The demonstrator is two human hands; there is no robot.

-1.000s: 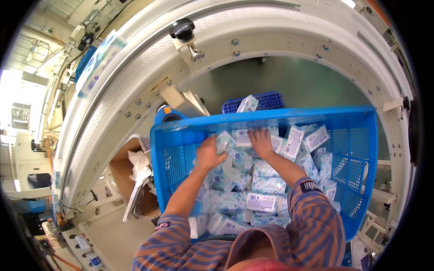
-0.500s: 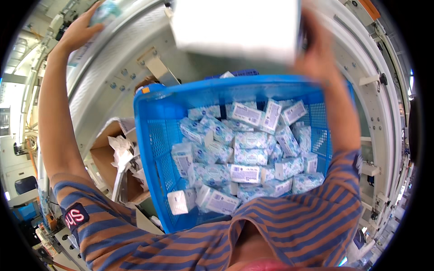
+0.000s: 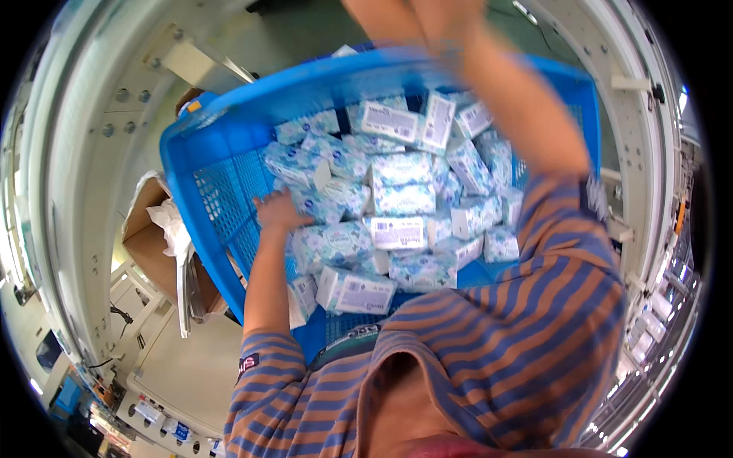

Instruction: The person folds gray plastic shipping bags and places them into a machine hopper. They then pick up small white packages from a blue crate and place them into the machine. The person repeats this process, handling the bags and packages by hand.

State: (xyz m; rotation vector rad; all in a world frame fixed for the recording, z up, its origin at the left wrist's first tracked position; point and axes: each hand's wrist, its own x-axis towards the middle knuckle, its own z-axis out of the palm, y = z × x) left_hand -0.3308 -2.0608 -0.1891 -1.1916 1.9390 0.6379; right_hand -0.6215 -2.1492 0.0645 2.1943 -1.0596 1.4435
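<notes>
Plastic-wrapped tissue packs (image 3: 405, 200), pale blue and white with a floral print, lie in a loose heap in a large blue plastic basket (image 3: 195, 156). My left hand (image 3: 279, 211) reaches in at the basket's left side, its fingers apart on the packs. What lies under its palm is hidden. My right arm stretches over the far right part of the basket. At the top edge of the view, beyond the far rim, my right hand (image 3: 439, 17) is smeared by motion and partly cut off. Its fingers cannot be made out.
Left of the basket stands an open cardboard box (image 3: 149, 237) with crumpled white wrapping (image 3: 169, 225) in it. A pale machine frame (image 3: 92, 145) curves along the left, and another rail (image 3: 637, 99) runs along the right.
My left hand has come down from the upper left, where it held a tissue pack, into the basket. The blurred white object by my right hand has left the view. The basket appears further up and left.
</notes>
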